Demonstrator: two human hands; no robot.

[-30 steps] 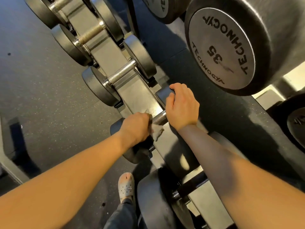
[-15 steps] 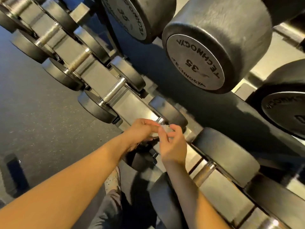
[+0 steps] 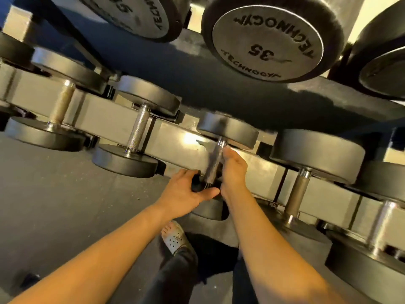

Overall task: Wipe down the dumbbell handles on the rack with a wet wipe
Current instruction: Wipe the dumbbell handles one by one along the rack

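A row of black dumbbells with knurled steel handles lies on the grey rack (image 3: 175, 137). My right hand (image 3: 233, 172) presses against the right side of one dumbbell handle (image 3: 212, 165), its fingers curled out of sight. A pale blurred strip between palm and handle looks like the wet wipe (image 3: 220, 153), mostly hidden. My left hand (image 3: 184, 191) grips the near black head of that same dumbbell (image 3: 208, 209) from the left. Neighbouring handles stand to the left (image 3: 138, 130) and right (image 3: 297, 194).
Large dumbbells marked 35 (image 3: 267, 42) hang on the upper rack tier just above my hands. Grey speckled gym floor (image 3: 54, 205) spreads to the left. My foot in a white clog (image 3: 174, 236) stands below, close to the rack.
The view swung down along the rack. The wipe went from my left hand to my right. My right hand moved onto the handle, and my left dropped to the near head.
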